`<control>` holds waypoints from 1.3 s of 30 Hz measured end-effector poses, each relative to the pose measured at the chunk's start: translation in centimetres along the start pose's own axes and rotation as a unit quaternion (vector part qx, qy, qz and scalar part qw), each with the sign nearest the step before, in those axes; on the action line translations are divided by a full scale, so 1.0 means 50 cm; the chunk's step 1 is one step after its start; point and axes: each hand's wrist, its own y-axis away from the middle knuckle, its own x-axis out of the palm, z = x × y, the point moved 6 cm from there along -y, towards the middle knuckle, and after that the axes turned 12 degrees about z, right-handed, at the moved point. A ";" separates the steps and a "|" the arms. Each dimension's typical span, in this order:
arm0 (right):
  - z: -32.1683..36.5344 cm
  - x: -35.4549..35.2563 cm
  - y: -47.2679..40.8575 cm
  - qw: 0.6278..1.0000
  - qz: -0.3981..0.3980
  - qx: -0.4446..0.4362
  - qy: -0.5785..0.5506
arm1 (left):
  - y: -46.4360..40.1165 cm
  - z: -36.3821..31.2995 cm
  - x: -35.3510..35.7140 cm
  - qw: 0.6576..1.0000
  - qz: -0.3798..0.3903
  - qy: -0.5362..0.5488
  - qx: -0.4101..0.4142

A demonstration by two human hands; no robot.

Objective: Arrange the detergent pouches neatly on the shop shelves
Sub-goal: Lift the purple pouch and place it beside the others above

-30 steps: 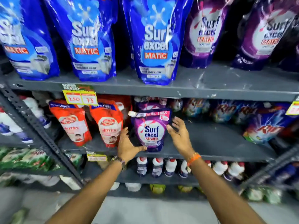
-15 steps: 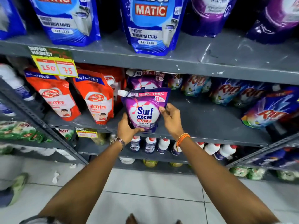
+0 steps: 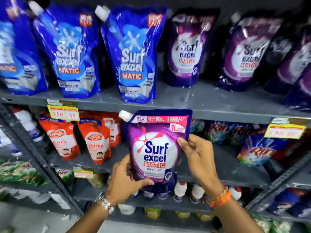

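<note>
Pouch position: a purple Surf Excel Matic pouch is held upright in front of the middle shelf, its top edge level with the front lip of the upper shelf. The white spout cap sits at the pouch's upper left corner, and the printed face is turned toward the camera.

Left hand: clenched on the pouch's lower left corner. The thumb lies across the front along the bottom edge; the remaining fingers are behind the pouch and hidden. A metal watch is on this wrist.

Right hand: grasping the pouch's right edge at mid-height. The thumb tip presses the front just beside the white label area, and the fingers wrap the side seam toward the back. An orange band is on this wrist.

The pouch therefore lies between the two hands, held at opposite corners, and appears clear of the shelf surface, though its base is partly covered by the left hand.

Surroundings: blue Surf Excel pouches stand on the left of the upper shelf, and purple pouches stand on its right. Red Lifebuoy pouches stand on the middle shelf to the left of the held pouch, and Rin pouches lie to its right. Yellow price tags hang from the upper shelf lip.
</note>
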 end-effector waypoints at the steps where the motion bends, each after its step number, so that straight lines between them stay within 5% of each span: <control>1: 0.032 -0.026 -0.007 1.000 -0.010 -0.014 -0.004 | -0.004 -0.044 0.006 1.000 -0.001 0.005 0.021; 14: 0.302 -0.300 -0.237 0.981 -0.102 -0.163 -0.010 | -0.189 -0.463 0.038 0.985 -0.027 -0.004 0.169; 25: 0.235 -0.324 -0.330 0.986 -0.126 -0.103 0.042 | -0.346 -0.431 0.052 0.996 -0.013 -0.020 0.089; 39: 0.201 -0.325 -0.290 0.987 -0.133 -0.078 0.054 | -0.300 -0.423 0.047 0.988 -0.024 0.010 0.150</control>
